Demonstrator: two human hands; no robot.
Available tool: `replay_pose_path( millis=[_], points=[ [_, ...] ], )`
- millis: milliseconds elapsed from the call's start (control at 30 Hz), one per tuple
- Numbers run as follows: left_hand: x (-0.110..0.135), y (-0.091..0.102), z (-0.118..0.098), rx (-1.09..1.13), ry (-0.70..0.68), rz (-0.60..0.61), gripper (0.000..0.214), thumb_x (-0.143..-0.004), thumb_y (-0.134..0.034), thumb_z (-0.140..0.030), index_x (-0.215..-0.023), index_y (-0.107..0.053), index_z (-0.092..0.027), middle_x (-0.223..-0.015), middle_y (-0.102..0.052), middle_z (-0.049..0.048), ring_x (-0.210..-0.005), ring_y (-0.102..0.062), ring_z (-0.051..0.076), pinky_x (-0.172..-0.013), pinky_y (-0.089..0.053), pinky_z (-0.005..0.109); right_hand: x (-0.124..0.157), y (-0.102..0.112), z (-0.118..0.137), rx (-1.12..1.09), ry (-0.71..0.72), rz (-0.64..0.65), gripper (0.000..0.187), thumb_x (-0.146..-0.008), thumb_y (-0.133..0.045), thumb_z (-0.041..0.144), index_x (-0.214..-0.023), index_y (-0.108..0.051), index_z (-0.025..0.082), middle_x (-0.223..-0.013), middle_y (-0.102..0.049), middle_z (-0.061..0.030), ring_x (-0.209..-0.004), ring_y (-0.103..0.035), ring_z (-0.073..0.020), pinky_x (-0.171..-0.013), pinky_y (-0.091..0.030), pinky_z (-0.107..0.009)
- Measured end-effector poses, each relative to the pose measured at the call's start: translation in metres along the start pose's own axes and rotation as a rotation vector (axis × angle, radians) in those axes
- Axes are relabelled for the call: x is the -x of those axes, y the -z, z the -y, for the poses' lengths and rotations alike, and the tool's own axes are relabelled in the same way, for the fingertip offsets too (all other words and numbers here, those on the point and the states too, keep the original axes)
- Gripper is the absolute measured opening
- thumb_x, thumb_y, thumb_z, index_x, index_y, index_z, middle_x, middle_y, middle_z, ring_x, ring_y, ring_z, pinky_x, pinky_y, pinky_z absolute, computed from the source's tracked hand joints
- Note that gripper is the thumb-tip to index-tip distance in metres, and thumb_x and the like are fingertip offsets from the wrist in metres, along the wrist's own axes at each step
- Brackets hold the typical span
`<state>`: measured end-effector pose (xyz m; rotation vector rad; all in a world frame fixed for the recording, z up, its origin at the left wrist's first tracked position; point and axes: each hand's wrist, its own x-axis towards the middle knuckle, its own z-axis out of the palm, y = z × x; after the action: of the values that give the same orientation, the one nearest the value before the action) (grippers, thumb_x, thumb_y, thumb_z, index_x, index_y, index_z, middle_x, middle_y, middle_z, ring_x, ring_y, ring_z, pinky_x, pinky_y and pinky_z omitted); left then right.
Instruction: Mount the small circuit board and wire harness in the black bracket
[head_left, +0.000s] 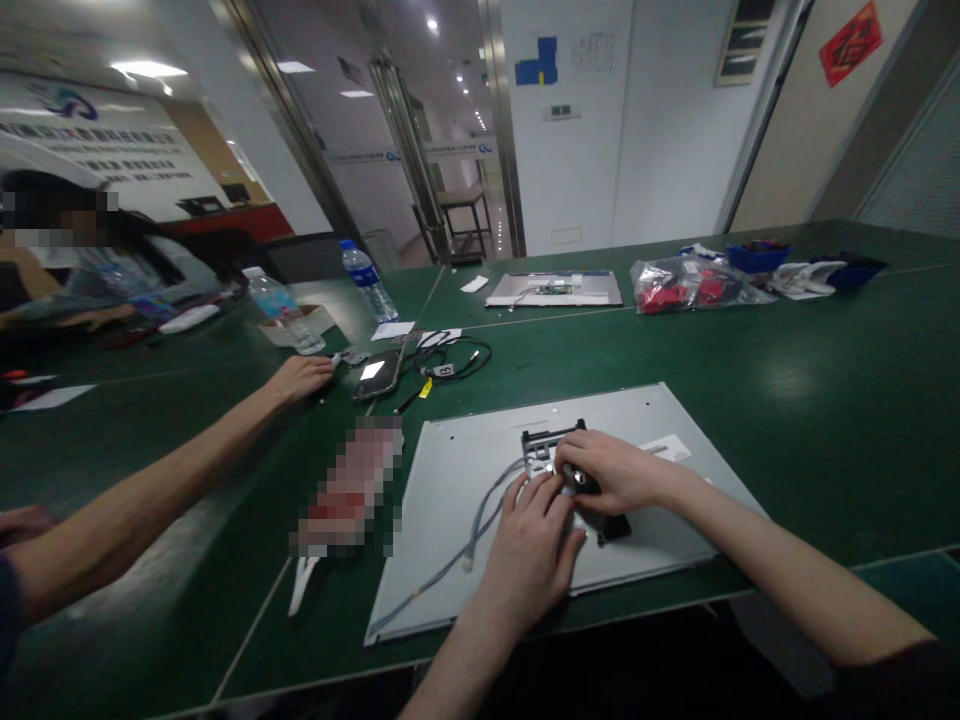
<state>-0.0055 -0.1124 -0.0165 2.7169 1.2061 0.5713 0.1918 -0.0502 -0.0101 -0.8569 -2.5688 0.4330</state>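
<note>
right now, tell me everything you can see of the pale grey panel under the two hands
The pale grey panel is broad, four-cornered and thin, and looks like metal. It lies flat on the green table, near the edge closest to the wearer. Small dark spots show near its far corners, and a white label sits on its right part. A dark bracket is at its middle; a grey cable runs across its left. The left hand and right hand hide part of it.

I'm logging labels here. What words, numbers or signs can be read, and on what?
"福": red wall sign.
"B" or perhaps "13": cable tag, too small to be sure.
Too blurred or small to read: large wall lettering; glass-door lettering; bottle labels; posted sheet; white sticker on the metal panel.
</note>
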Motion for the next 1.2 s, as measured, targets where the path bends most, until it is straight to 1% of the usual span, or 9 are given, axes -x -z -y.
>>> replay_pose_path(
  millis=[200, 400, 667, 867, 1067, 1200],
  points=[
    [-0.0005, 0.0006, -0.0005, -0.005, 0.003, 0.006, 0.028, -0.087, -0.059, -0.024, -0.115, -0.057, -0.021, -0.133, -0.054, 0.0084, -0.128, -0.044, 0.027, -0.114, -0.025, 0.051, 0.0001, 0.0000, -0.0004, 0.003, 0.007, -0.002, 0.028, -0.079, -0.064, 0.025, -0.103, -0.054, 0.016, -0.101, -0.058, -0.0089, -0.092, -0.052, -0.0219, -0.081, -0.041, -0.034],
    [0.0000, 0.0006, -0.0007, -0.010, -0.007, -0.013, 0.028, -0.087, -0.059, -0.024, -0.115, -0.057, -0.021, -0.131, -0.054, 0.0082, -0.127, -0.046, 0.027, -0.113, -0.027, 0.051, 0.0010, 0.0010, -0.0011, 0.003, -0.001, 0.001, 0.029, -0.077, -0.065, 0.023, -0.103, -0.054, 0.017, -0.101, -0.057, -0.0087, -0.092, -0.051, -0.0222, -0.081, -0.041, -0.034],
    [0.0004, 0.0008, -0.0006, -0.014, -0.008, -0.013, 0.028, -0.088, -0.058, -0.024, -0.115, -0.057, -0.021, -0.133, -0.054, 0.0087, -0.127, -0.045, 0.028, -0.113, -0.027, 0.052, 0.0001, 0.0018, -0.0005, -0.005, -0.002, 0.003, 0.029, -0.079, -0.065, 0.025, -0.104, -0.054, 0.017, -0.101, -0.058, -0.0091, -0.093, -0.052, -0.0227, -0.083, -0.041, -0.035],
    [-0.0009, 0.0015, -0.0016, -0.004, 0.003, -0.001, 0.028, -0.088, -0.058, -0.025, -0.115, -0.057, -0.021, -0.133, -0.055, 0.0070, -0.128, -0.044, 0.027, -0.115, -0.024, 0.050, 0.0007, 0.0014, -0.0013, -0.008, 0.002, -0.001, 0.029, -0.078, -0.065, 0.024, -0.104, -0.054, 0.017, -0.101, -0.057, -0.0088, -0.094, -0.051, -0.0224, -0.084, -0.041, -0.035],
    [-0.0001, -0.0008, -0.0004, -0.013, -0.001, -0.017, 0.029, -0.087, -0.059, -0.025, -0.116, -0.057, -0.021, -0.133, -0.055, 0.0081, -0.127, -0.045, 0.028, -0.114, -0.026, 0.052, 0.0011, 0.0017, -0.0006, -0.011, -0.002, 0.003, 0.028, -0.079, -0.064, 0.027, -0.103, -0.054, 0.016, -0.101, -0.057, -0.0094, -0.093, -0.051, -0.0225, -0.082, -0.042, -0.036],
    [0.0001, -0.0015, 0.0004, -0.009, 0.003, -0.014, 0.030, -0.087, -0.059, -0.025, -0.116, -0.056, -0.021, -0.132, -0.055, 0.0090, -0.127, -0.045, 0.029, -0.113, -0.026, 0.053, 0.0015, 0.0033, 0.0003, -0.030, -0.003, 0.011, 0.032, -0.076, -0.064, 0.024, -0.105, -0.054, 0.017, -0.102, -0.057, -0.0094, -0.094, -0.051, -0.0232, -0.084, -0.042, -0.037]
  ],
)
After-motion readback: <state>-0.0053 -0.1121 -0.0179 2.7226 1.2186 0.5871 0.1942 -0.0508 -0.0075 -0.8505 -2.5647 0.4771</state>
